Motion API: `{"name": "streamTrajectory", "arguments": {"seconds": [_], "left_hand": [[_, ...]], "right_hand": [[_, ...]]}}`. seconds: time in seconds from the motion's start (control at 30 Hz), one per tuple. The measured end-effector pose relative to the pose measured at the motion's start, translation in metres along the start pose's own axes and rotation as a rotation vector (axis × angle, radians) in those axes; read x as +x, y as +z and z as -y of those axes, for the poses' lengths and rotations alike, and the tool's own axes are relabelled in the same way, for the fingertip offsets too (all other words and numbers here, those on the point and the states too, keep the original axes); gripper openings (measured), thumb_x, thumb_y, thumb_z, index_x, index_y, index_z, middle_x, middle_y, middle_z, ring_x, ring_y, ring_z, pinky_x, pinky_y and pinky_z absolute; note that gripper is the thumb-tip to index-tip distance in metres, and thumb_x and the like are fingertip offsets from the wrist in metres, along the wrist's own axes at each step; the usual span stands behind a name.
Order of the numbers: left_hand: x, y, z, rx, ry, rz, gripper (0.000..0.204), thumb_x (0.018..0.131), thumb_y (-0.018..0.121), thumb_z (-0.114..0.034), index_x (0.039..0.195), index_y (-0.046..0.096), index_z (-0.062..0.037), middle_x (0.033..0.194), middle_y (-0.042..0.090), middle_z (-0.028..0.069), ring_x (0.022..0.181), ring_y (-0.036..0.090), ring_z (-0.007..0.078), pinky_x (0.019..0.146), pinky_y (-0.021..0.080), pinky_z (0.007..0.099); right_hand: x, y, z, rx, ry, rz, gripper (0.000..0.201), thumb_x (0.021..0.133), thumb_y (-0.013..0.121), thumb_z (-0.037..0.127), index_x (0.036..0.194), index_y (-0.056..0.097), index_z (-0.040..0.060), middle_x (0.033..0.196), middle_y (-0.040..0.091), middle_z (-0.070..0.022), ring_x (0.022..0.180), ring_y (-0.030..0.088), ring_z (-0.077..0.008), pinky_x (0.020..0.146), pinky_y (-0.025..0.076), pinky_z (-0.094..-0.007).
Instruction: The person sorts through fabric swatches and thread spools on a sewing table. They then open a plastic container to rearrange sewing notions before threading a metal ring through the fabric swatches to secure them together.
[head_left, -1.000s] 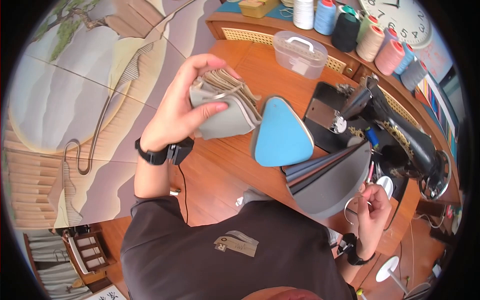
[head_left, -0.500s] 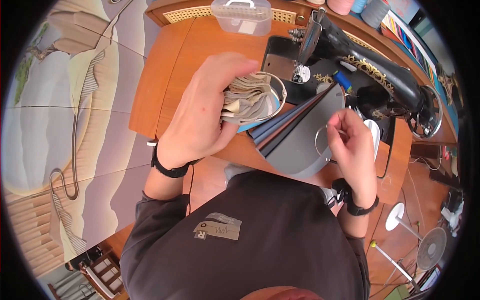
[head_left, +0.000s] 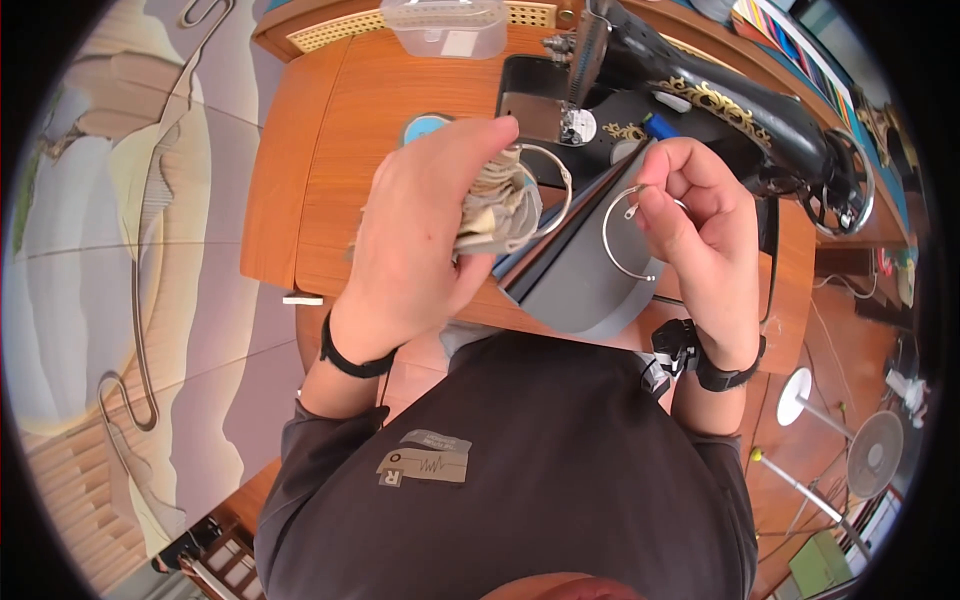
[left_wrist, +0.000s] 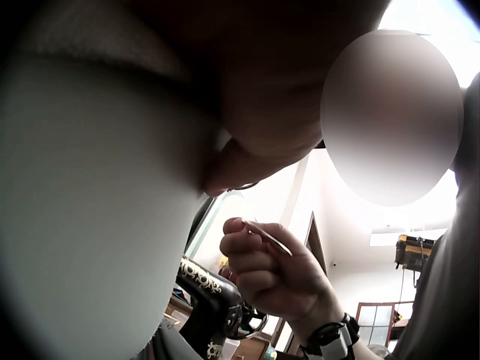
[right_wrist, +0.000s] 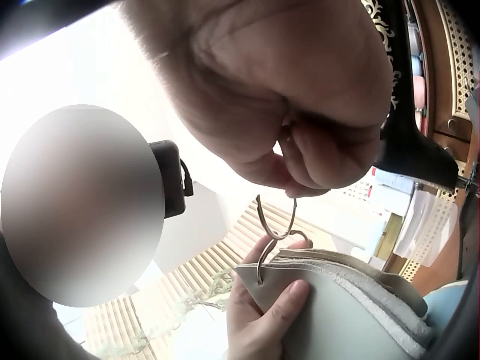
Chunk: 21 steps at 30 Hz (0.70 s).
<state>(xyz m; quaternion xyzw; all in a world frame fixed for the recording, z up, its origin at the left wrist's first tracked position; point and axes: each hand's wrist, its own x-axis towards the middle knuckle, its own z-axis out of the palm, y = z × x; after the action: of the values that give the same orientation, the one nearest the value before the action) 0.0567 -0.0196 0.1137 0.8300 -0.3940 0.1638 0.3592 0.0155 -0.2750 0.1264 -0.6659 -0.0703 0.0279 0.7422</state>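
My left hand [head_left: 410, 220] grips a bundle of leather swatches [head_left: 497, 205], grey and beige, threaded on a metal binder ring [head_left: 569, 185]. In the right wrist view the bundle's grey face [right_wrist: 337, 315] shows, with the left thumb pressed on it. Facing it, my right hand [head_left: 705, 220] pinches a second binder ring [head_left: 606, 238] between thumb and forefinger; this ring is open, with its ends apart. The two rings overlap in the right wrist view. A blue swatch [head_left: 425, 126] lies on the table behind my left hand, mostly hidden.
Beneath my right hand a fan of grey, blue and brown swatches [head_left: 590, 285] lies on the wooden table [head_left: 350, 130]. Behind stand a black sewing machine [head_left: 720, 90], a blue thread spool [head_left: 659, 126] and a clear plastic box [head_left: 450, 25].
My left hand has turned the bundle so its ring faces right, and the right hand has risen toward it with the open ring. The head view has shifted.
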Motion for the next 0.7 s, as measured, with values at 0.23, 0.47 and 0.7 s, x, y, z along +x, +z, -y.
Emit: {"name": "streamTrajectory", "arguments": {"seconds": [0.23, 0.47, 0.7], "left_hand": [[-0.004, 0.021, -0.008, -0.074, 0.036, -0.035, 0.077, 0.065, 0.076, 0.006, 0.138, 0.055, -0.0053, 0.121, 0.066, 0.0134, 0.106, 0.063, 0.036, 0.09, 0.048, 0.0448], [-0.004, 0.016, -0.004, -0.104, 0.061, -0.048, 0.068, 0.067, 0.077, 0.005, 0.132, 0.059, -0.0046, 0.118, 0.066, 0.0131, 0.105, 0.064, 0.0348, 0.088, 0.05, 0.043], [-0.001, -0.008, 0.013, -0.406, -0.127, -0.294, 0.034, 0.092, 0.071, -0.005, 0.123, 0.058, -0.0011, 0.118, 0.066, 0.0145, 0.106, 0.066, 0.0246, 0.091, 0.052, 0.0351]], "right_hand": [[-0.015, 0.006, -0.009, -0.08, 0.013, 0.035, 0.01, 0.1, 0.06, 0.002, 0.11, 0.057, 0.0008, 0.094, 0.059, 0.0034, 0.085, 0.054, -0.0007, 0.076, 0.047, -0.0175], [-0.017, 0.011, -0.015, -0.067, 0.015, 0.06, 0.011, 0.099, 0.06, 0.0, 0.109, 0.057, 0.0005, 0.096, 0.059, 0.0029, 0.086, 0.053, -0.0007, 0.073, 0.046, -0.0177], [-0.015, 0.019, -0.015, -0.073, 0.077, 0.027, 0.01, 0.099, 0.059, -0.001, 0.108, 0.056, 0.0018, 0.093, 0.058, 0.0038, 0.086, 0.054, -0.0008, 0.07, 0.043, -0.0169]]}}
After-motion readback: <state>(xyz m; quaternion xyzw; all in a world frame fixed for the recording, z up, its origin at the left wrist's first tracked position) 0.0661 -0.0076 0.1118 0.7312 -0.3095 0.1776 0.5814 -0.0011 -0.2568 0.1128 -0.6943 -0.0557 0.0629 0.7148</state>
